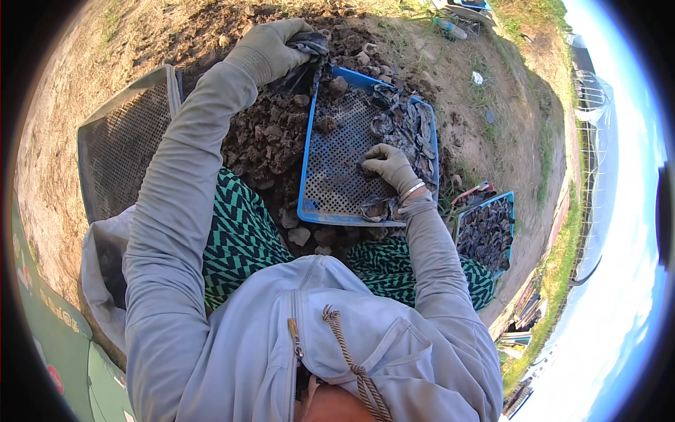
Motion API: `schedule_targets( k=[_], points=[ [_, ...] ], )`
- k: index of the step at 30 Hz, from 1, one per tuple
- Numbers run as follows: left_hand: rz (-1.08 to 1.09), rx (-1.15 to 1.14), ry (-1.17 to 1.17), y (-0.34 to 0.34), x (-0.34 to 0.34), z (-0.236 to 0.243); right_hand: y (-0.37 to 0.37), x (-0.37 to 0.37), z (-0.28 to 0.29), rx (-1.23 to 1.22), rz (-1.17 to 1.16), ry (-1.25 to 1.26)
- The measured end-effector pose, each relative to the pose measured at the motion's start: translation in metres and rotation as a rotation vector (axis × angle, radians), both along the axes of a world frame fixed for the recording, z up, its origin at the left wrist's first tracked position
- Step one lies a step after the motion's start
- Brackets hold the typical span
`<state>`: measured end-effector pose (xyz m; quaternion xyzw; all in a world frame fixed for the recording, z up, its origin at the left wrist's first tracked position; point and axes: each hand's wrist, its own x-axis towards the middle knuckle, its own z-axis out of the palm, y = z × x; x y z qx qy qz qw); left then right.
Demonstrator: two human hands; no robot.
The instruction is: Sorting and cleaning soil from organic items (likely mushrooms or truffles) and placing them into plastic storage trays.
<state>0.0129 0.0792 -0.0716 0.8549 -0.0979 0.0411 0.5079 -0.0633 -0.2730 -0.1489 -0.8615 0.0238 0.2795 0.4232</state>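
Both my hands wear pale, dirt-stained gloves. My left hand [271, 50] is raised beyond the blue tray's far left corner, its fingers closed on a crumpled black plastic bag [311, 43] that hangs down toward the soil. Over the blue perforated tray [336, 184] my right hand [391, 167] is closed in a pinch; a dark bit shows at its fingertips, too small to make out. Crumpled black plastic bags [416, 126] lie along the tray's right side, and another lies beneath my right wrist. A few soil clods [338, 86] rest at its far left.
Dark clumpy soil [271, 137] is heaped between my knees, left of the tray. A grey perforated crate [126, 144] stands tilted at left, near a whitish sack [105, 264]. At right, a smaller blue crate [486, 228] holds dark crumpled pieces. A plastic bottle [450, 28] lies farther off.
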Motion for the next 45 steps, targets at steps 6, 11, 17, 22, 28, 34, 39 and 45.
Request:
schedule_targets(
  k=[6,11,17,22,28,34,39,45],
  points=[
    [0.023,0.062,0.037,-0.006,-0.011,0.024,0.023,0.008,-0.048,-0.042,-0.159,-0.094],
    [0.03,0.05,0.027,-0.001,-0.01,0.02,0.017,0.026,-0.047,0.231,-0.319,-0.204],
    [0.049,0.088,-0.021,0.006,-0.007,0.012,0.011,-0.009,-0.014,-0.025,0.279,-0.004],
    [0.02,0.126,0.014,-0.002,-0.008,0.021,0.013,-0.048,-0.018,-0.562,0.56,-0.34],
    [0.006,0.071,-0.006,-0.005,-0.012,0.024,-0.021,-0.055,-0.036,-0.327,0.331,-0.265],
    [0.027,0.087,0.035,-0.004,-0.015,0.024,-0.002,-0.051,-0.025,-0.415,0.36,-0.348],
    [0.058,0.103,0.045,0.001,-0.017,0.026,0.026,-0.027,-0.015,-0.143,0.246,-0.398],
    [0.087,-0.212,-0.033,0.006,-0.02,0.046,0.123,0.034,0.0,0.409,0.016,-0.31]
  ],
)
